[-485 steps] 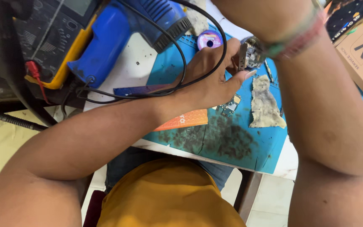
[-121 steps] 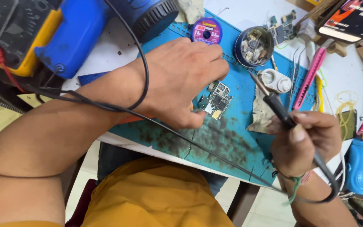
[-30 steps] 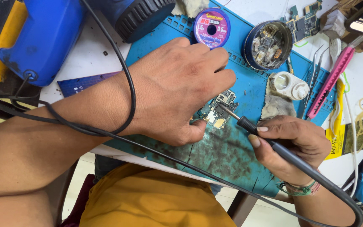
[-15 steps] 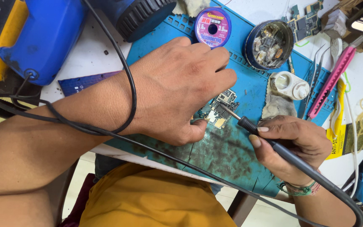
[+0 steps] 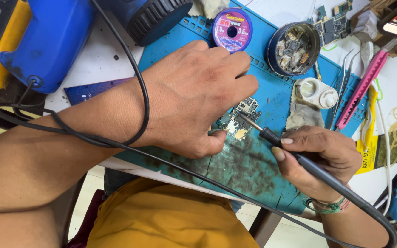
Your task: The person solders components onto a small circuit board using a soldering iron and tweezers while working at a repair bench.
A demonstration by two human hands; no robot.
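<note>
At the centre of the frame the left hand [image 5: 194,96] lies palm-down over a small circuit board [image 5: 241,118], fingers curled and the thumb tip pressing on the board's near edge, pinning it to the blue silicone work mat [image 5: 253,170]. Only the right part of the board shows from under the fingers. In the lower right the right hand [image 5: 320,158] is clenched around a black soldering iron [image 5: 299,158], held like a pen, with the metal tip touching the board just right of the left thumb. The iron's black cable [image 5: 134,82] runs from the lower right corner, across the lower edge of the mat and loops over the left wrist toward the upper left.

At the top centre a purple spool of desoldering wick [image 5: 232,31] lies on the mat, and to its right stands a round tin of small parts [image 5: 293,48]. Below the tin a white round container [image 5: 317,93] rests on a grey cloth [image 5: 303,120]. A pink tool [image 5: 361,89] and tweezers [image 5: 345,78] lie at the mat's right edge. A blue hot-air station [image 5: 51,41] fills the upper left.
</note>
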